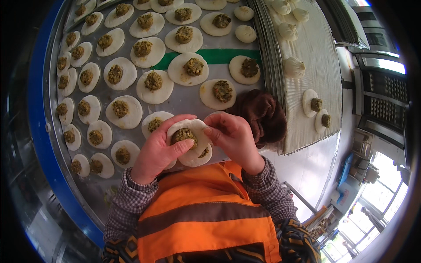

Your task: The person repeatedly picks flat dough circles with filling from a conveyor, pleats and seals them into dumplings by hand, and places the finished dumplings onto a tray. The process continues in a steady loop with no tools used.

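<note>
A round dough wrapper (200, 127) topped with a lump of brownish-green filling (183, 135) is held up between my hands, close to the apron. Cupping it from the left, my left hand (153, 153) presses its thumb on the filling. My right hand (235, 136) pinches the wrapper's right edge between thumb and fingertips. Partly hidden beneath is another dough round (196, 159) with some filling showing. Many more flat dough rounds with filling, such as one round (117, 120) to the left, lie in rows on the metal table (112, 184).
A bunched brown cloth (262, 114) lies right of my right hand. Beyond it, a stack of ribbed trays (318, 65) carries pleated buns (294, 68) and two flat dough pieces with filling. A green strip (215, 55) crosses the table; a blue edge (44, 131) bounds its left.
</note>
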{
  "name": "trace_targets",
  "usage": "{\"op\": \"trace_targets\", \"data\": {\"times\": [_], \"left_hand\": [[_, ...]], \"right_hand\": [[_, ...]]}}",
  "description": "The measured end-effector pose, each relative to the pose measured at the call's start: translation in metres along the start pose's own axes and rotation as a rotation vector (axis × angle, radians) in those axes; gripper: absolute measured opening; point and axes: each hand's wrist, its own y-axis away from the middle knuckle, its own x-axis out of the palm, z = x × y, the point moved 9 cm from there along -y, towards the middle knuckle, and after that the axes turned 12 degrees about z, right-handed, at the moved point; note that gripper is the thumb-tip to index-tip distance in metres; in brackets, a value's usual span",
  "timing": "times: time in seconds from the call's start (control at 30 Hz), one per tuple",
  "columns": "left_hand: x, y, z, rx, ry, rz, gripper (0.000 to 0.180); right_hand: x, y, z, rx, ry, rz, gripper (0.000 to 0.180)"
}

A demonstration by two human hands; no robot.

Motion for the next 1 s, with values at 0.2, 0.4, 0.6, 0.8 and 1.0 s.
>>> {"op": "trace_targets", "data": {"times": [0.2,0.4,0.6,0.8,1.0], "left_hand": [[-0.002,-0.006,0.006,-0.086,-0.092,0.005,0.04],[0.005,-0.009,0.003,-0.078,-0.173,0.084,0.033],[0.004,-0.01,0.0,-0.078,-0.452,0.068,0.028],[0.007,-0.012,0.004,-0.196,-0.718,0.189,0.03],[0.008,-0.015,-0.005,-0.111,-0.44,0.223,0.03]], "right_hand": [[0.0,0.003,0.016,-0.144,0.245,-0.021,0.017],[0.004,0.007,0.014,-0.075,0.336,0.037,0.013],[0.008,0.005,0.011,-0.046,0.241,0.051,0.019],[0.02,0.01,0.032,-0.236,0.414,0.093,0.018],[0.017,0.019,0.04,-0.336,0.514,0.061,0.019]]}}
